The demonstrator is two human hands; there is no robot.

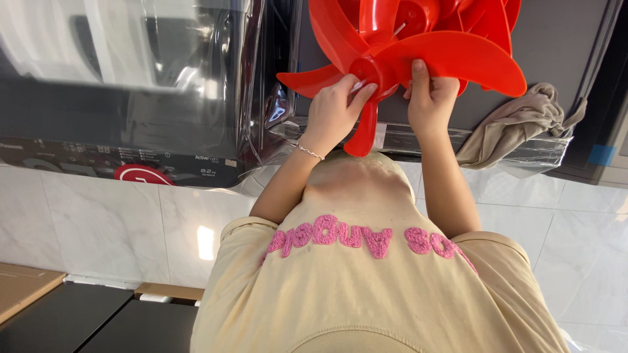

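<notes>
A red plastic fan blade lies on top of other red blades on a dark appliance top. My left hand, with a thin bracelet at the wrist, grips the blade near its hub. Beside it, my right hand holds the edge of a broad vane, thumb pressed on top. One narrow vane points down towards my chest. My beige shirt with pink fuzzy letters fills the lower part of the view.
A dark appliance wrapped in clear plastic film stands at the left. A crumpled beige cloth lies on the appliance top to the right of my hands. Below are white marble tiles, a cardboard box and dark panels.
</notes>
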